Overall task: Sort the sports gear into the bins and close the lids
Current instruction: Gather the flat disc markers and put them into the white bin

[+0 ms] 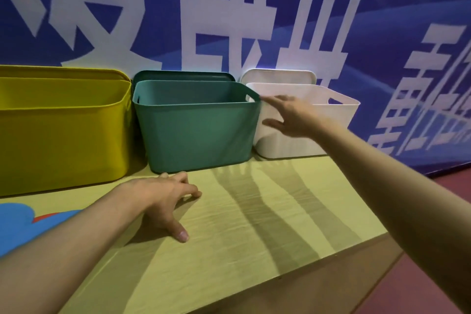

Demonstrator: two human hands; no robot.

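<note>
Blue banner wall backs three lidless bins on the table: yellow bin, green bin, white bin. No gear visible. Left hand rests spread on the table; right hand reaches empty, fingers straight, probably toward a lid behind the bins.

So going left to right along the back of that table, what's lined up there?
yellow bin → green bin → white bin. A lid stands behind each one, and all three bins are open at the top.
</note>
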